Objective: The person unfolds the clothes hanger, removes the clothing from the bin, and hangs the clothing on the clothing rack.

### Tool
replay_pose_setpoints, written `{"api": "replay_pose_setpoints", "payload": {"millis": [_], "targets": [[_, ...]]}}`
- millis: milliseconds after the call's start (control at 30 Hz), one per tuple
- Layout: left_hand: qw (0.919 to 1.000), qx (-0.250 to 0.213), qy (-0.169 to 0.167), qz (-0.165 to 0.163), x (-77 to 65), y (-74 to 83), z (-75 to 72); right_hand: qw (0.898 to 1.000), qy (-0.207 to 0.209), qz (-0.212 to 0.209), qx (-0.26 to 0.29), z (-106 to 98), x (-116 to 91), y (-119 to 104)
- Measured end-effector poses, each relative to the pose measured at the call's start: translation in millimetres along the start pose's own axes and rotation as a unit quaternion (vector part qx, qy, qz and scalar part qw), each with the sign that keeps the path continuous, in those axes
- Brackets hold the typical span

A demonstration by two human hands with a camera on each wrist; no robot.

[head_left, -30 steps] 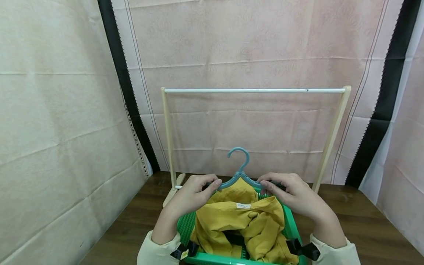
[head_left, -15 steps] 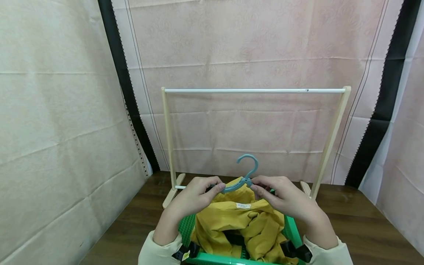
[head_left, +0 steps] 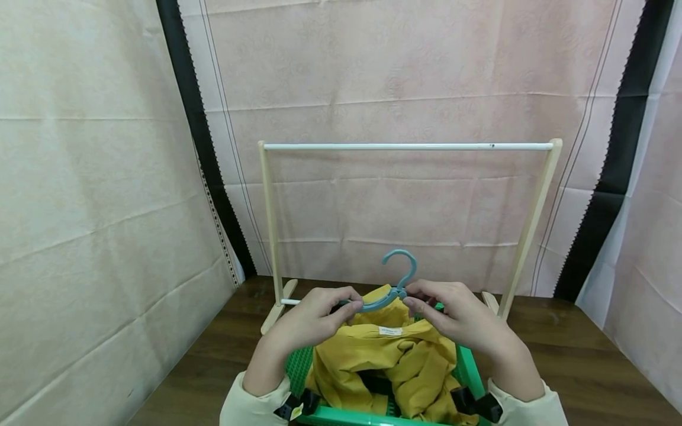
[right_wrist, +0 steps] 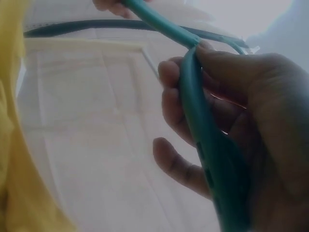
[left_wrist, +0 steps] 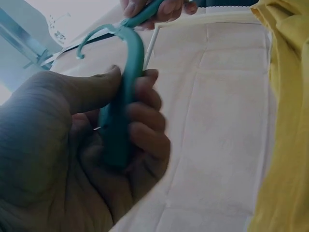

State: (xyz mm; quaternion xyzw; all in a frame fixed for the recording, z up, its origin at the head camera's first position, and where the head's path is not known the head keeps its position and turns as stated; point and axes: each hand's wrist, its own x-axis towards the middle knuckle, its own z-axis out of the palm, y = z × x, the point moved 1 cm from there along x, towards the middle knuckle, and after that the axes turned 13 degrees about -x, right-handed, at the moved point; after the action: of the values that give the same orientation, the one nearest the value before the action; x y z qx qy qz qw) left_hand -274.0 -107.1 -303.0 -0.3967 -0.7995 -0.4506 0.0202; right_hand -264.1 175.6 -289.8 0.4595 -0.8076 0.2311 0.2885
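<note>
A blue plastic clothes hanger (head_left: 379, 303) is held up between both hands in the head view, its hook upward and the opening to the left. My left hand (head_left: 322, 313) grips its left arm, with fingers and thumb wrapped round the bar (left_wrist: 117, 130) in the left wrist view. Close to the centre joint, my right hand (head_left: 453, 309) pinches the other arm (right_wrist: 195, 92), most of which it hides in the head view. Below lies a crumpled yellow garment (head_left: 367, 349) with a white neck label (head_left: 391, 331). It sits in a green basket (head_left: 470, 373).
Behind the basket stands a rack with a white crossbar (head_left: 410, 146) and cream posts (head_left: 270, 225). Its foot (head_left: 279, 310) rests on the brown wooden table (head_left: 213, 378). Pale cloth walls (head_left: 426, 77) enclose the back and sides.
My right hand has moved left to the hanger's centre. The hanger has shifted right and slightly down, and its right arm no longer shows in the head view. The garment has stayed put.
</note>
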Motion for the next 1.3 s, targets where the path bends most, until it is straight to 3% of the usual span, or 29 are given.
{"api": "replay_pose_setpoints", "payload": {"millis": [400,900,1167,1300], "targets": [[0.9954,0.088,0.029,0.023,-4.3,-0.9,-8.0,0.998,-0.044,0.051,-0.002,-2.3,-5.3,4.2],[0.9915,0.102,0.065,0.047,-6.2,-1.0,-9.8,0.997,-0.055,0.056,0.009,-0.5,-5.5,4.5],[0.9853,0.124,0.098,0.065,-7.5,-0.1,-11.2,0.997,-0.055,0.056,0.008,-0.7,-5.0,5.0],[0.9885,0.105,0.091,0.059,-8.0,-1.0,-12.4,0.997,-0.053,0.054,0.011,-1.3,-5.2,5.0]]}}
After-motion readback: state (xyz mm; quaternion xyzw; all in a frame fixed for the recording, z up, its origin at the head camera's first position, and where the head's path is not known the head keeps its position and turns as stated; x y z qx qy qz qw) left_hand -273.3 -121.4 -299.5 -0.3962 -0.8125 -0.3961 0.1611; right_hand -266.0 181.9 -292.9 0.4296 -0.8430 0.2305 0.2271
